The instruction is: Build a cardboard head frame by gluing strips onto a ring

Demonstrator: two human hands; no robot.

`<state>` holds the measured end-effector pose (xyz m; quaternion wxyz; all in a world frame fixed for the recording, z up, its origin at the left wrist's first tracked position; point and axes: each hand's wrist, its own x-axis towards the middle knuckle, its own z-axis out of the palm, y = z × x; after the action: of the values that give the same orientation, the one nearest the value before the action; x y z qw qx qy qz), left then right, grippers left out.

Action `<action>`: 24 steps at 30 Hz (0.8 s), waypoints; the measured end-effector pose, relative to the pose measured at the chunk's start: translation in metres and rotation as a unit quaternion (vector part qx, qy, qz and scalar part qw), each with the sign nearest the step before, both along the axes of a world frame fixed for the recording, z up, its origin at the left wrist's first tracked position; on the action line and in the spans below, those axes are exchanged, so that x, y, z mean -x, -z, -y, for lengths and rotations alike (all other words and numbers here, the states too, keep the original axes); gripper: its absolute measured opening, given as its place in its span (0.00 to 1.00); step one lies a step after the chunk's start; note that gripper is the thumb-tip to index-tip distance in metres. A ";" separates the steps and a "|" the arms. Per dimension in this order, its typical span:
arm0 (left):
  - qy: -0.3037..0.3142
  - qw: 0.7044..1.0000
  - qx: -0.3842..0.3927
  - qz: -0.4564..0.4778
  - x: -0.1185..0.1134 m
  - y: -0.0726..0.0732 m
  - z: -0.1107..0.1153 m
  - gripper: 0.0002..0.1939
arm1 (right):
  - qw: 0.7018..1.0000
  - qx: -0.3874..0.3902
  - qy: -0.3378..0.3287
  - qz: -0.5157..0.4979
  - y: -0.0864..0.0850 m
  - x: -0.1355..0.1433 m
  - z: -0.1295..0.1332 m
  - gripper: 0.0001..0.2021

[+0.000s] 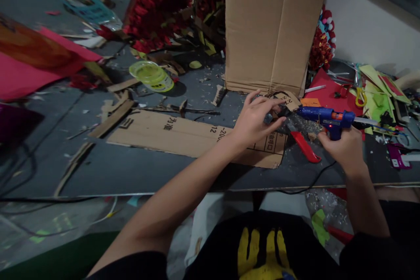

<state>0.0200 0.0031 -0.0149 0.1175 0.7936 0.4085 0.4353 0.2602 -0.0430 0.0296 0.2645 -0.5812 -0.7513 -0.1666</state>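
Note:
In my right hand [348, 151] is a blue hot glue gun [321, 114], its nozzle pointing left and a glue stick coming out of its back. My left hand [256, 118] hovers with its fingers spread, beside a small curled piece of cardboard [288, 99] near the nozzle. Whether the fingertips touch that piece is hard to see. Below the nozzle lies a red-handled cutter knife [306, 146]. A long flat cardboard strip [193, 138] with printed characters lies under my left forearm. Just behind my left hand stands a tall folded cardboard panel [265, 26].
A clear cup of yellow-green stuff [152, 76] stands at left among cardboard scraps [111, 118]. Red paper-covered shapes [157, 8] rise behind. Right of the panel lie red paper [323, 89], yellow-handled scissors [361, 96] and paper scraps. A black cord crosses the table's front edge.

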 end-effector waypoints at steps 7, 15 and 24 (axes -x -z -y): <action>0.001 1.000 0.016 -0.009 0.000 0.000 0.000 0.17 | 0.999 0.035 0.019 0.025 -0.006 -0.002 0.003 0.07; 0.002 1.000 0.018 -0.025 0.000 0.001 -0.001 0.16 | 0.987 0.153 0.015 0.053 -0.026 -0.010 0.009 0.09; -0.007 1.000 -0.021 -0.011 0.000 0.005 -0.002 0.16 | 0.768 0.176 0.116 -0.605 0.045 -0.052 -0.071 0.16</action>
<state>0.0201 0.0049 -0.0196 0.0935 0.7979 0.4059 0.4357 0.3119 0.0281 -0.0151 0.5360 -0.6808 -0.3787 0.3254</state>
